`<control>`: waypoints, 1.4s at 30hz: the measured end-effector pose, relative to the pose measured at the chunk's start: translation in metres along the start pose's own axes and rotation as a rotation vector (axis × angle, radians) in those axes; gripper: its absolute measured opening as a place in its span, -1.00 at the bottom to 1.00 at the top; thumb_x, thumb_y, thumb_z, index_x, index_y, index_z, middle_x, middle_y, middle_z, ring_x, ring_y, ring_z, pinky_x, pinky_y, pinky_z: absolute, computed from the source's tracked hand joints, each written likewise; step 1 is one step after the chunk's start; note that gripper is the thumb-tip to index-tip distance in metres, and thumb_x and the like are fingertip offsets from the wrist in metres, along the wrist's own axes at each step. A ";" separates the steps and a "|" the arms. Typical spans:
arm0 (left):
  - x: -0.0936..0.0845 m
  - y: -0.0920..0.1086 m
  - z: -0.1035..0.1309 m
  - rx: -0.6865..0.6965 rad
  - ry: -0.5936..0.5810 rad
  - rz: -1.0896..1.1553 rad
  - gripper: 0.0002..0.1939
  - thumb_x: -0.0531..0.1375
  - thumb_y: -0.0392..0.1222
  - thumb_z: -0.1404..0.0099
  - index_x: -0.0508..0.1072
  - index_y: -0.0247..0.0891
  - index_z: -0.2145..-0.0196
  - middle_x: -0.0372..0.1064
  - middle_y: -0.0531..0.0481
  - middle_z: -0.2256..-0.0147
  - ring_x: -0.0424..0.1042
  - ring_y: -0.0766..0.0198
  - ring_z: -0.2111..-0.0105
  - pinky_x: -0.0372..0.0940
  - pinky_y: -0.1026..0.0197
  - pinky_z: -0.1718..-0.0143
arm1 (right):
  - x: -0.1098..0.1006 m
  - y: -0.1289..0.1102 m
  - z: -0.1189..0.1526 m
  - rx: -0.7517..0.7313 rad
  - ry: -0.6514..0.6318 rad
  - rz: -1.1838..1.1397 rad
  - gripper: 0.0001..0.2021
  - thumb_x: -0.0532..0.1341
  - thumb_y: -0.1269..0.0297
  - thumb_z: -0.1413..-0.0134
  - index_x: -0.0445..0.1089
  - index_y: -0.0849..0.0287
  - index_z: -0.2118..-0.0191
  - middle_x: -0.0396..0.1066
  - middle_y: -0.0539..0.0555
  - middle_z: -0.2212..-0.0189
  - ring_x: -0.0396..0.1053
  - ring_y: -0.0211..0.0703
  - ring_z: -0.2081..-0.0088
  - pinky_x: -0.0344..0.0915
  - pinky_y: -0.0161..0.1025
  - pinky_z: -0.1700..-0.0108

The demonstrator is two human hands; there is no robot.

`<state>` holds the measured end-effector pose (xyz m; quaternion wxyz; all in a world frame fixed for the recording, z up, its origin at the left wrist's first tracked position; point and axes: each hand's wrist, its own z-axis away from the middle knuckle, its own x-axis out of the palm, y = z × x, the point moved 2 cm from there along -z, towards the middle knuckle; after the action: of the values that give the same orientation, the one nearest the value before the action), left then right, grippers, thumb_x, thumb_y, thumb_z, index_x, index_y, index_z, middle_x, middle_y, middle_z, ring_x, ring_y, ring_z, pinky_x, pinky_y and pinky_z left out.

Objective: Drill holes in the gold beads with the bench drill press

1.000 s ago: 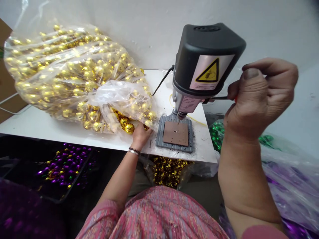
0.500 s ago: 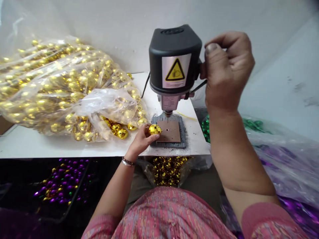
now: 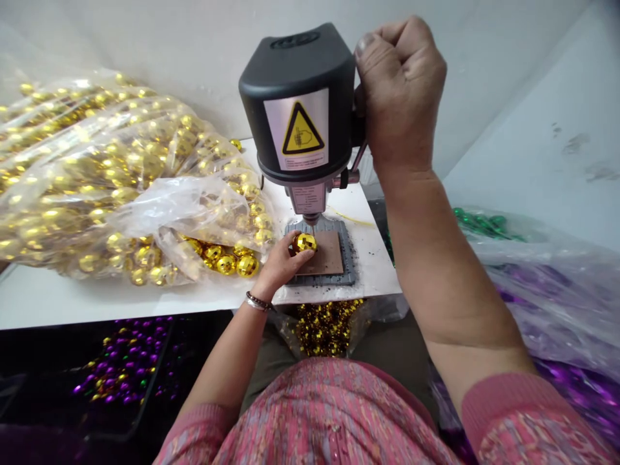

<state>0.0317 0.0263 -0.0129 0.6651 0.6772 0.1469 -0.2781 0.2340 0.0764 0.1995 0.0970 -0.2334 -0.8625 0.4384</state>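
Between thumb and fingers, my left hand (image 3: 285, 259) pinches a shiny gold faceted ball (image 3: 307, 243). The ball is over the brown square board (image 3: 330, 255) on the grey base, right under the bit of a black drill press (image 3: 300, 97). Whether the bit touches the ball I cannot tell. High on the right, my right hand (image 3: 402, 90) is closed at the side of the press, around the end of its feed lever (image 3: 359, 155); the grip itself is mostly hidden by the fingers.
A big clear bag of gold balls (image 3: 121, 174) covers the table's left side, with loose gold balls (image 3: 227, 265) at its mouth. Below the table edge hangs a bag of gold pieces (image 3: 327, 326). Purple and gold beads (image 3: 126, 361) lie lower left; bags with purple (image 3: 537, 290) and green stuff are right.
The gold ball in my left hand has moved right, from the board's left side to beneath the bit. My right hand stays at the lever. The whole view has shifted.
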 end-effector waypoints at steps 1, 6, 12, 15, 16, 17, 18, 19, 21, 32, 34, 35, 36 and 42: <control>0.000 0.001 -0.001 0.001 -0.003 -0.002 -0.39 0.36 -0.06 -0.22 0.45 -0.23 -0.20 0.58 -0.16 0.04 0.55 0.10 0.16 0.43 0.05 0.04 | 0.000 0.000 0.001 -0.006 0.003 0.010 -0.73 0.10 0.44 -0.34 0.07 0.17 0.42 0.08 -0.17 0.53 0.08 -0.55 0.45 0.19 -0.54 0.27; 0.000 0.010 -0.005 0.028 -0.053 -0.070 -0.38 0.39 -0.11 -0.18 0.48 -0.24 -0.20 0.59 -0.15 0.05 0.55 0.06 0.08 0.43 0.03 -0.01 | -0.002 0.001 0.002 -0.024 -0.023 0.033 -0.71 0.09 0.39 -0.35 0.04 0.13 0.42 0.03 -0.16 0.52 0.06 -0.56 0.47 0.22 -0.56 0.26; 0.004 0.023 -0.011 0.107 -0.036 -0.253 -0.39 0.43 -0.21 -0.11 0.54 -0.26 -0.14 0.55 -0.17 -0.05 0.52 -0.01 -0.02 0.37 -0.03 -0.17 | -0.004 0.000 0.002 -0.030 -0.036 0.055 -0.72 0.08 0.36 -0.37 0.03 0.14 0.42 0.01 -0.16 0.52 0.07 -0.59 0.45 0.23 -0.61 0.23; 0.010 0.023 -0.016 0.119 -0.058 -0.224 -0.36 0.44 -0.23 -0.09 0.53 -0.26 -0.15 0.54 -0.17 -0.08 0.51 0.00 -0.06 0.37 -0.05 -0.19 | -0.004 0.001 0.002 -0.027 -0.042 0.021 -0.73 0.08 0.36 -0.36 0.04 0.16 0.41 0.02 -0.18 0.52 0.06 -0.61 0.47 0.20 -0.61 0.24; 0.012 0.021 -0.017 0.106 -0.075 -0.192 -0.35 0.44 -0.23 -0.09 0.52 -0.25 -0.16 0.55 -0.15 -0.06 0.52 0.01 -0.04 0.39 -0.05 -0.17 | -0.003 0.001 0.002 -0.023 -0.045 0.009 -0.72 0.08 0.36 -0.36 0.04 0.17 0.41 0.02 -0.18 0.53 0.05 -0.61 0.47 0.19 -0.60 0.25; 0.014 0.018 -0.018 0.089 -0.093 -0.154 -0.34 0.43 -0.22 -0.10 0.50 -0.25 -0.18 0.57 -0.14 -0.03 0.53 0.02 -0.01 0.41 -0.05 -0.14 | -0.002 0.001 0.001 -0.018 -0.043 -0.001 -0.72 0.09 0.36 -0.36 0.04 0.17 0.42 0.02 -0.18 0.53 0.04 -0.61 0.49 0.18 -0.59 0.27; 0.016 0.016 -0.018 0.073 -0.106 -0.116 -0.33 0.43 -0.22 -0.11 0.49 -0.24 -0.20 0.58 -0.12 0.00 0.55 0.02 0.02 0.43 -0.05 -0.11 | -0.002 0.001 0.001 -0.013 -0.038 -0.012 -0.72 0.08 0.36 -0.37 0.04 0.17 0.42 0.01 -0.18 0.54 0.04 -0.60 0.50 0.16 -0.58 0.30; 0.017 0.013 -0.018 0.063 -0.112 -0.085 -0.31 0.42 -0.21 -0.12 0.47 -0.24 -0.22 0.59 -0.11 0.02 0.55 0.03 0.04 0.44 -0.05 -0.09 | -0.002 0.000 0.002 -0.009 -0.037 -0.021 -0.71 0.08 0.36 -0.37 0.05 0.17 0.42 0.01 -0.18 0.55 0.03 -0.58 0.51 0.16 -0.56 0.32; 0.019 0.008 -0.017 0.061 -0.100 -0.056 -0.28 0.43 -0.21 -0.10 0.46 -0.25 -0.23 0.60 -0.11 0.04 0.56 0.01 0.04 0.43 -0.07 -0.10 | -0.002 -0.001 0.005 -0.017 -0.034 -0.037 -0.73 0.10 0.37 -0.37 0.08 0.18 0.41 0.01 -0.17 0.57 0.04 -0.55 0.52 0.16 -0.52 0.37; 0.019 0.012 -0.013 0.074 -0.076 -0.031 -0.34 0.45 -0.26 -0.08 0.52 -0.20 -0.17 0.61 -0.05 0.01 0.56 0.03 0.03 0.42 0.01 -0.09 | -0.043 0.014 0.111 -0.319 -0.032 -0.078 -0.77 0.13 0.23 -0.37 0.39 0.03 -0.06 0.28 -0.12 0.41 0.23 -0.55 0.48 0.15 -0.46 0.44; 0.019 0.014 -0.012 0.084 -0.090 -0.026 -0.36 0.44 -0.26 -0.10 0.52 -0.21 -0.16 0.62 -0.02 0.05 0.57 0.05 0.07 0.43 0.03 -0.05 | -0.045 0.019 0.123 -0.306 -0.013 -0.005 -0.78 0.15 0.20 -0.36 0.40 -0.01 -0.05 0.21 -0.12 0.51 0.21 -0.50 0.49 0.21 -0.42 0.41; 0.018 0.014 -0.012 0.085 -0.091 -0.026 -0.37 0.44 -0.27 -0.10 0.52 -0.22 -0.16 0.62 -0.03 0.05 0.57 0.05 0.07 0.43 0.04 -0.05 | -0.045 0.022 0.127 -0.311 0.006 0.024 -0.79 0.17 0.18 -0.35 0.40 -0.01 -0.04 0.22 -0.12 0.52 0.21 -0.47 0.49 0.26 -0.40 0.39; 0.018 0.014 -0.012 0.084 -0.089 -0.026 -0.36 0.44 -0.27 -0.10 0.52 -0.23 -0.16 0.62 -0.04 0.05 0.57 0.05 0.07 0.43 0.04 -0.05 | -0.045 0.024 0.129 -0.324 0.024 0.040 -0.79 0.18 0.17 -0.34 0.40 -0.01 -0.03 0.25 -0.11 0.51 0.21 -0.46 0.48 0.30 -0.38 0.36; 0.019 0.013 -0.012 0.082 -0.076 -0.001 -0.38 0.45 -0.28 -0.10 0.53 -0.22 -0.15 0.61 -0.07 0.02 0.56 0.06 0.02 0.42 0.05 -0.08 | -0.043 0.042 0.137 -0.359 0.062 0.089 -0.78 0.15 0.15 -0.36 0.39 -0.01 -0.04 0.37 -0.06 0.35 0.31 -0.46 0.43 0.36 -0.33 0.27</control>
<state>0.0560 0.0337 -0.0138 0.6418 0.6927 0.1103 -0.3099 0.2340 -0.0201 0.0855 0.0608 -0.2981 -0.9124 0.2740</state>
